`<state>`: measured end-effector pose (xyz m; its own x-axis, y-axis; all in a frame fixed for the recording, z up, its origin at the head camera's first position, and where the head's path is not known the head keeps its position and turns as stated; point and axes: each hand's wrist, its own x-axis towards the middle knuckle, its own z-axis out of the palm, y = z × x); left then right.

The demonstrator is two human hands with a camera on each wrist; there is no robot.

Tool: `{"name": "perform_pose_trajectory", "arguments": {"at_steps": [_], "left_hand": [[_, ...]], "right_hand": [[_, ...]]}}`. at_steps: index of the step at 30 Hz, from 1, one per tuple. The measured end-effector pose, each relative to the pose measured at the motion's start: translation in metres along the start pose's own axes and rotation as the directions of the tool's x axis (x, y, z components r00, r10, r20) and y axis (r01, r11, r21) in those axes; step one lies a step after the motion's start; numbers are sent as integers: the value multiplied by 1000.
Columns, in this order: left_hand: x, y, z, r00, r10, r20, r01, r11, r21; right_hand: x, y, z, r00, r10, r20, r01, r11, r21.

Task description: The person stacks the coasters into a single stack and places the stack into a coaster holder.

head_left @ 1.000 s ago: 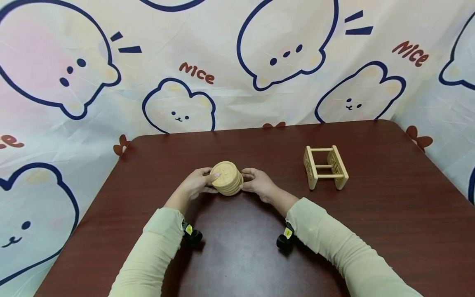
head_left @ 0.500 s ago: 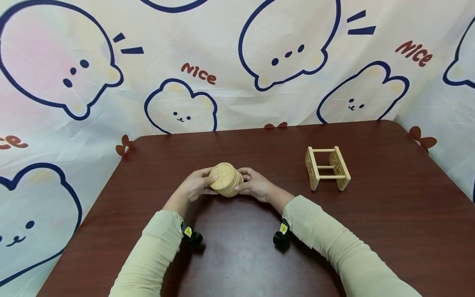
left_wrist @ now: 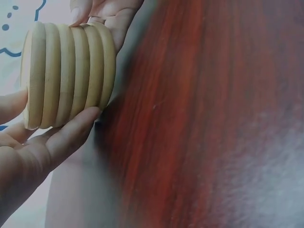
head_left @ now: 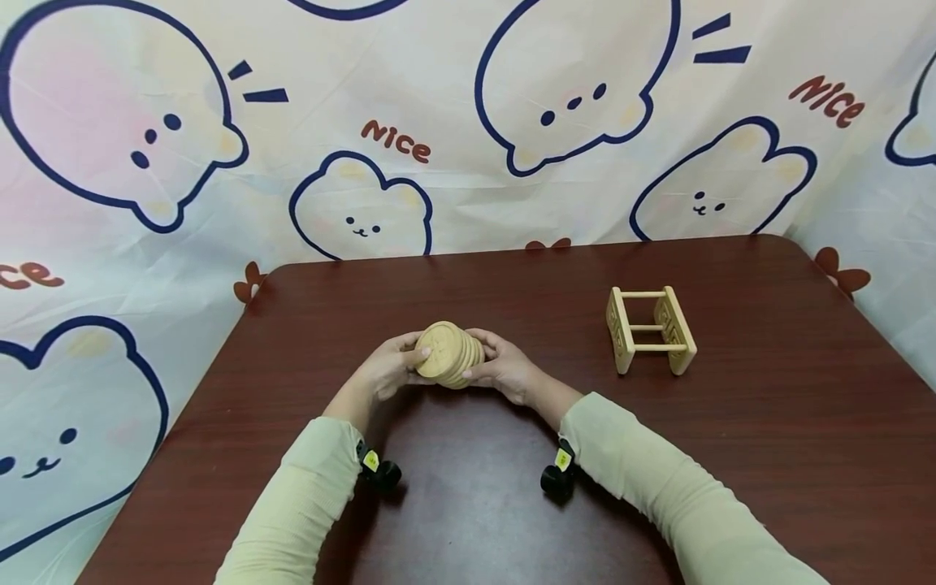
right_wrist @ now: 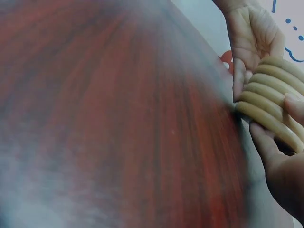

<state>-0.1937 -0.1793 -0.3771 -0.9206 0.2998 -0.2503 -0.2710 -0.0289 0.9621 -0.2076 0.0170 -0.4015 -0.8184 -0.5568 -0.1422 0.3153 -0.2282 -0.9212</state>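
In the head view a stack of several round, pale wooden coasters is held tilted between both hands above the table, its flat engraved face turned up and to the left. My left hand grips it from the left, the thumb on that face and fingers underneath. From the other side my right hand holds the rims, thumb at the near edge. Ridged coaster edges show side by side in the left wrist view. The right wrist view has the stack fanned slightly, with the right thumb against it.
A small wooden rack with two carved side panels and thin rods stands on the dark brown table, to the right of the hands. Behind the table hangs a cartoon-printed cloth. Each wrist wears a black camera.
The right thumb has come onto the near side of the stack, and the coasters lean further so more of their rims show. The head view has shifted slightly.
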Motion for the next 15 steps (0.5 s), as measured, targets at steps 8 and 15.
{"name": "perform_pose_trajectory", "arguments": {"at_steps": [8,15], "left_hand": [[-1,-2,9,998,59,23,-58,997,-51],[2,1,22,992,101,69,-96,993,-73]], "right_hand": [[-13,-5,-2,997,-76,-26,75,997,-36],[-29,-14,-9,989,-134,-56,128,987,-102]]}}
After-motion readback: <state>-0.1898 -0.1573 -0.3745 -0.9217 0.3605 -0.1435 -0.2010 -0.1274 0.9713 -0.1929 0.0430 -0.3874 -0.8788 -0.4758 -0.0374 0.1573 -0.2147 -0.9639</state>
